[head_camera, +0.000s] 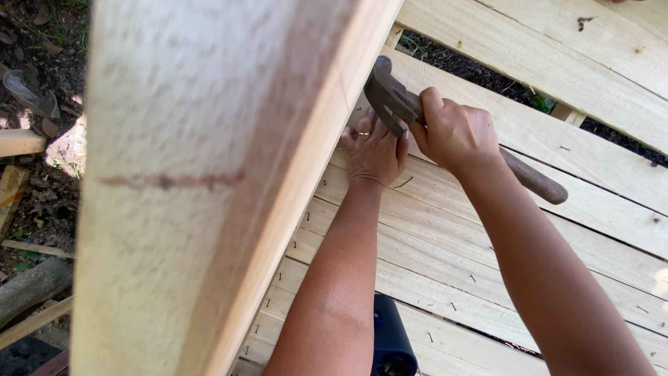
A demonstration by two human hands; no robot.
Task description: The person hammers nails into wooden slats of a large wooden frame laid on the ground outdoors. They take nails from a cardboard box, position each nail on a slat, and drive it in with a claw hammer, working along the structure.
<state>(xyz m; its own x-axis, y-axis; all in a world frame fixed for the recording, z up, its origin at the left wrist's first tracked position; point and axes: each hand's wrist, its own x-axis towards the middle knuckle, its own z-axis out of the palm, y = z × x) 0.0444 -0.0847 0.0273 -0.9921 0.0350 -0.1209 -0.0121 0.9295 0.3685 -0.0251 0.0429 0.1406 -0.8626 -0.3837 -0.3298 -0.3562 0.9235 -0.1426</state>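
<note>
The right hand [456,132] has its fingers closed around the wooden handle of a hammer [417,111], whose head is just beside the big upright board [209,188]. The left hand [376,150] lies flat, fingers spread, against the nailed planks [445,237] (beside that board), holding nothing visible.

Hammer [417,111]: dull dark metal head, smooth brown wooden handle. Plank [209,188]: pale raw wood, rough-sawn, matt. Slats [557,139], three o'clock: same.

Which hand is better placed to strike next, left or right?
Right, probably. The right hand grips the hammer near its head, raised by the upright board. The left hand lies flat on the slats, fingers near the joint.
</note>
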